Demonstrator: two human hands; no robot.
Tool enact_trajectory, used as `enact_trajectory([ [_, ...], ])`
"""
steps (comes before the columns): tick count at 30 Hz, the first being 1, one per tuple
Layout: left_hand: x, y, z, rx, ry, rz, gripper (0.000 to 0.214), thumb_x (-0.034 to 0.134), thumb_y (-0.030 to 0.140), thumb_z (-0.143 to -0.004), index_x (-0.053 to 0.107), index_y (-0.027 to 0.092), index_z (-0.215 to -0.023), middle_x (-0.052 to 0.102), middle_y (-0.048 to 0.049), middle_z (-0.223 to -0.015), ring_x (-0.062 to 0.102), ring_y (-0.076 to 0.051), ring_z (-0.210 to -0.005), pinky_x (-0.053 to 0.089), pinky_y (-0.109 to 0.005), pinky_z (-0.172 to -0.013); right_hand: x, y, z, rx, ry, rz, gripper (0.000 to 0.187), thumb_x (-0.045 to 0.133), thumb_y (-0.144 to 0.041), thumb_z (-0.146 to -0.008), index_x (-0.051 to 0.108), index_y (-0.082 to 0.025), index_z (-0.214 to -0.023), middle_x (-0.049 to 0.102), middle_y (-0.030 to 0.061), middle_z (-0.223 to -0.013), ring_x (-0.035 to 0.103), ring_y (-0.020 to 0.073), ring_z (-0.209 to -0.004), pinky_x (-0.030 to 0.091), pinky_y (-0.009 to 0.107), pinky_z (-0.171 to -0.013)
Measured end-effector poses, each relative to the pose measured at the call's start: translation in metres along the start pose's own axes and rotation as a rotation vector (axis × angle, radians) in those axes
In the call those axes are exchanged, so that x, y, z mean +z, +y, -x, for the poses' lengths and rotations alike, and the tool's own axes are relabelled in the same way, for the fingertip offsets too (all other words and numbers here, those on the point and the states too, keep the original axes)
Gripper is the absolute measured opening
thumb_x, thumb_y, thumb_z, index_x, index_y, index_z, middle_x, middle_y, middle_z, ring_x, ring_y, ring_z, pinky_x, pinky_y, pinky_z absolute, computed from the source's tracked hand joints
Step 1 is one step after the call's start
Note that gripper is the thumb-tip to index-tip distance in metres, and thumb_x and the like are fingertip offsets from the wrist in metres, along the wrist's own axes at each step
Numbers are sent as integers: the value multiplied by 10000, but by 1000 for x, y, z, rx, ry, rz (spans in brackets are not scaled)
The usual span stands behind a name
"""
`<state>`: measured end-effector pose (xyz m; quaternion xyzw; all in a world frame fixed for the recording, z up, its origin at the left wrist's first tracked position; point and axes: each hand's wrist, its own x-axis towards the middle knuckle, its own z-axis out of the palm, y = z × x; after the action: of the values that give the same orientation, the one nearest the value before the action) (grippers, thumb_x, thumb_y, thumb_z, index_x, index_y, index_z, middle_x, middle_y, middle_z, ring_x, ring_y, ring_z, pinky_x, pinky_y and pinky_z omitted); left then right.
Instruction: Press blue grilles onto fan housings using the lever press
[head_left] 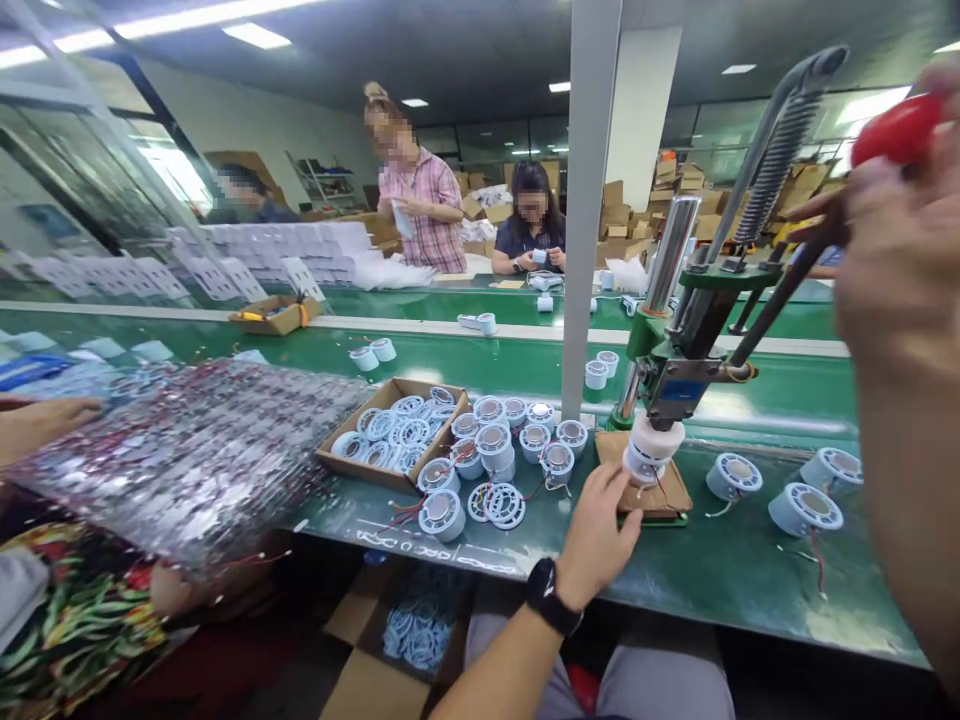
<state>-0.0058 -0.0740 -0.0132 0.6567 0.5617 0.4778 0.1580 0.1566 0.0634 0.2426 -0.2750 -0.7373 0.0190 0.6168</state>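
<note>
A hand-lever press [679, 370] stands before me, its white pressing head [657, 436] down on a light-blue round housing [643, 466] with thin wires. That housing sits on a piece of brown cardboard [675, 492] on the press base. My left hand [596, 525], with a black watch on the wrist, has its fingertips against the housing's left and front side. Raised at the upper right, my right hand [892, 230] is closed around the lever by its red ball knob [898, 130]; part of it is blurred. Several similar housings [495, 447] with grey discs stand left of the press.
A cardboard tray [394, 430] holds light-blue rings, and loose rings [504, 506] lie nearby. More housings [733, 476] stand to the right. At left, a person's hand [45, 425] is beside a large bubbly plastic-looking sheet [195, 460]. A grey post [589, 200] rises behind the housings.
</note>
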Motion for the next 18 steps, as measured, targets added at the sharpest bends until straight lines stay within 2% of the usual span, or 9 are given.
enact_trajectory([
  [1, -11, -3, 14, 0, 39, -59, 417, 572, 131, -829, 618, 195, -1239, 634, -115, -1313, 539, -274, -1273, 434, -470, -1101, 10, -2, 5, -19, 50, -42, 472, 370, -329, -925, 544, -223, -1350, 502, 60, -1389, 525, 284, -1295, 480, 391, -861],
  [3, -34, -15, 41, -42, 155, -181, 359, 474, 117, -871, 654, 170, -1177, 655, -146, -1245, 563, -291, -1228, 454, -519, -1062, 27, 2, 42, -8, 184, -99, 518, 440, -284, -918, 417, -184, -1426, 485, 128, -1398, 490, 257, -1331, 477, 402, -981],
  [4, -46, -23, 53, -79, 210, -239, 345, 438, 125, -894, 666, 152, -1151, 668, -166, -1190, 595, -298, -1168, 478, -532, -1020, 35, 6, 70, 25, 265, -97, 531, 458, -291, -901, 385, -201, -1419, 513, 140, -1349, 548, 261, -1263, 488, 444, -980],
  [6, -66, -41, 72, -154, 289, -335, 330, 417, 170, -923, 688, 131, -1107, 688, -175, -1057, 647, -298, -1028, 532, -502, -914, 50, 18, 134, 75, 322, -62, 591, 442, -312, -876, 263, -247, -1435, 516, 147, -1313, 592, 275, -1173, 484, 525, -966],
  [8, -78, -56, 83, -220, 317, -396, 315, 448, 226, -932, 694, 133, -1105, 697, -157, -979, 668, -294, -946, 547, -454, -841, 64, 27, 193, 155, 215, -10, 649, 511, -301, -847, 255, -215, -1438, 531, 175, -1300, 614, 289, -1134, 526, 496, -904],
  [10, -83, -65, 86, -268, 301, -446, 312, 488, 282, -927, 689, 151, -1126, 714, -144, -979, 679, -295, -927, 542, -410, -799, 77, 33, 235, 235, 52, 49, 682, 603, -286, -809, 325, -169, -1420, 605, 173, -1217, 674, 268, -1013, 571, 400, -814],
  [13, -84, -69, 83, -328, 205, -585, 359, 478, 354, -931, 679, 141, -1137, 743, -144, -959, 701, -296, -865, 529, -373, -744, 94, 35, 261, 317, -79, 155, 695, 627, -261, -810, 335, -147, -1430, 681, 124, -1101, 709, 219, -893, 579, 308, -759],
  [16, -87, -72, 80, -421, 89, -672, 380, 464, 384, -920, 681, 132, -1105, 749, -107, -794, 709, -295, -706, 507, -358, -635, 99, 38, 262, 362, -64, 293, 709, 595, -237, -835, 274, -148, -1461, 647, 141, -1193, 674, 222, -1036, 558, 320, -866],
  [18, -91, -76, 80, -459, 50, -662, 363, 477, 395, -905, 676, 150, -1085, 734, -73, -718, 706, -290, -652, 491, -342, -590, 93, 41, 260, 377, -57, 386, 653, 567, -205, -840, 322, -159, -1444, 607, 151, -1245, 624, 233, -1132, 522, 359, -953],
])
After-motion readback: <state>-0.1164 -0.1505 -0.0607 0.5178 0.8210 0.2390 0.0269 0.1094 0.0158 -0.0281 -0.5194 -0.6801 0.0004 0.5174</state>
